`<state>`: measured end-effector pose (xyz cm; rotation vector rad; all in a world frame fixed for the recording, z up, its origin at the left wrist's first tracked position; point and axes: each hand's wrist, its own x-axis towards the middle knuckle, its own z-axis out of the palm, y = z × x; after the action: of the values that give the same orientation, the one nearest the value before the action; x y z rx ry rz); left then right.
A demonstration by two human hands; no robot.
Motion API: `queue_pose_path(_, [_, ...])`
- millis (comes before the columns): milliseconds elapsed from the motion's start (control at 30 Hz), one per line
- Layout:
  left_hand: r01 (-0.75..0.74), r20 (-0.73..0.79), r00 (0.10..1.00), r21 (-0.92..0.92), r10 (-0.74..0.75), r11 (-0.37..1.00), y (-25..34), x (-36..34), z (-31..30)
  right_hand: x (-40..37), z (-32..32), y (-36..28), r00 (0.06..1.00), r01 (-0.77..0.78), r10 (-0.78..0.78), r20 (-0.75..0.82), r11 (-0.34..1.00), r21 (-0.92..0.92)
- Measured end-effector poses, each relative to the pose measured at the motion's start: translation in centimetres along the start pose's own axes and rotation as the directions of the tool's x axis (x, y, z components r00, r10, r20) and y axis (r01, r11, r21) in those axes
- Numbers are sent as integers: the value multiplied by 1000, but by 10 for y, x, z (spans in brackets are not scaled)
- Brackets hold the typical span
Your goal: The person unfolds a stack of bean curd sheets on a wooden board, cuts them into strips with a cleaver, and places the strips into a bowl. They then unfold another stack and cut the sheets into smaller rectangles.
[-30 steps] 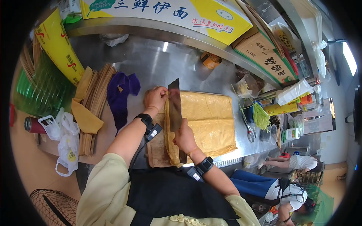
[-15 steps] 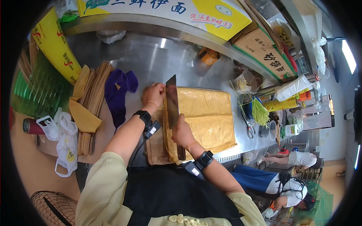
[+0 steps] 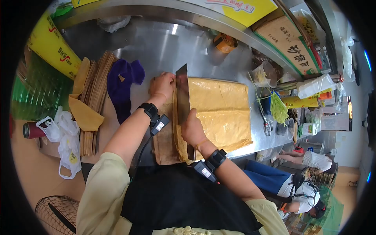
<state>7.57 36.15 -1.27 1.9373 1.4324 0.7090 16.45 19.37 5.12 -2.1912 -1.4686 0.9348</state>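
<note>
A long-bladed knife [image 3: 183, 92] stands across the left part of a stack of yellow sheets [image 3: 221, 113], which lies on a brown board [image 3: 162, 147]. My right hand [image 3: 192, 127] is closed around the knife near its handle end. Near the far end of the blade, my left hand [image 3: 162, 85] rests at the left edge of the sheets with its fingers bent together; what its fingertips hold, if anything, is hidden. A purple cloth [image 3: 119, 92] lies to the left of that hand.
At the left are bundled wooden sticks [image 3: 96, 84] with a yellow band and white plastic bags [image 3: 68, 137]. An orange-labelled container [image 3: 225, 42] stands behind. Scissors [image 3: 267, 125] and green stalks [image 3: 278, 107] lie right. Two people are in the background at right.
The view has shifted, so the sheets and board appear slightly higher and further right. Both hands stay at the knife and sheets, with little visible change between them.
</note>
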Motion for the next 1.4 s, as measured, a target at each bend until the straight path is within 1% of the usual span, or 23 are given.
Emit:
queue_pose_path(33, [5, 21, 1000, 10, -5, 1000, -3, 0, 4, -3, -2, -1, 999, -45, 45, 23, 999, 17])
queue_pose_path(133, [-22, 50, 999, 18, 21, 1000, -3, 8, 5, -3, 6, 3, 984, 133, -145, -107, 985, -107])
queue_pose_path(200, [-43, 71, 997, 11, 42, 999, -7, 8, 4, -2, 5, 2, 988, 105, -116, -104, 989, -100])
queue_pose_path(233, [-60, 86, 994, -23, 62, 998, -12, 8, 6, -3, 6, 1, 991, 87, -97, -98, 992, -95])
queue_pose_path(300, [-95, 116, 988, -89, 105, 991, -19, 7, 9, -4, 14, 8, 978, 128, -147, -150, 983, -129])
queue_pose_path(333, [-127, 98, 984, -181, 146, 975, -25, 9, 11, 0, 16, 8, 965, 161, -187, -183, 976, -149])
queue_pose_path(400, [-183, 51, 976, -351, 214, 918, -42, 5, 16, 1, 12, 7, 979, 124, -137, -149, 988, -91])
queue_pose_path(433, [-31, 133, 985, -495, 111, 868, -38, -2, 6, 0, 11, 7, 986, 103, -110, -125, 993, -62])
queue_pose_path(467, [126, 229, 973, -614, 23, 779, -28, -12, -8, -1, 11, 7, 989, 95, -102, -110, 994, -60])
queue_pose_path(500, [279, 332, 942, -702, -46, 655, -20, -20, -19, 0, 10, 6, 991, 89, -95, -97, 994, -61])
queue_pose_path(600, [251, 279, 958, -723, -59, 644, -32, -31, -27, 2, 9, 7, 992, 87, -90, -85, 996, -35])
queue_pose_path(700, [244, 249, 963, -647, -102, 722, -29, -40, -51, 4, 10, 10, 998, 53, -51, -38, 998, 34])
queue_pose_path(767, [148, 273, 961, -363, -47, 920, -17, -51, -56, 6, 10, 11, 998, 61, -60, -32, 998, 32])
queue_pose_path(800, [88, 293, 956, -203, -25, 975, -10, -58, -56, 6, 10, 12, 995, 84, -84, -46, 996, 5])
queue_pose_path(833, [-60, 264, 961, -90, 82, 994, 1, -69, -58, 6, 10, 12, 992, 107, -108, -62, 994, -21])
queue_pose_path(867, [-205, 248, 950, 28, 192, 978, 12, -81, -59, 6, 6, 9, 996, 84, -83, -27, 996, 29])
queue_pose_path(900, [-341, 246, 922, 147, 300, 928, 19, -88, -59, 6, 0, 5, 998, 57, -58, 8, 995, 77])
queue_pose_path(933, [-347, 283, 913, 160, 294, 924, 20, -90, -57, 5, -6, 0, 998, 27, -33, 45, 992, 125])
queue_pose_path(1000, [-365, 357, 890, 185, 283, 912, 20, -94, -54, 2, -15, -7, 996, -16, 2, 87, 987, 163])
queue_pose_path(1133, [-437, 334, 864, 128, 376, 890, 12, -100, -52, -17, -34, -22, 987, -52, 11, 162, 967, 249])
queue_pose_path(1233, [-485, 315, 842, 83, 439, 870, 5, -105, -51, -37, -35, -17, 983, -47, 2, 182, 969, 242])
queue_pose_path(1333, [-519, 289, 826, 58, 484, 853, 3, -109, -52, -54, -30, -7, 981, -27, -8, 193, 984, 176])
queue_pose_path(1400, [-528, 283, 823, 63, 492, 847, 5, -112, -53, -64, -26, 0, 985, 23, -46, 167, 990, 140])
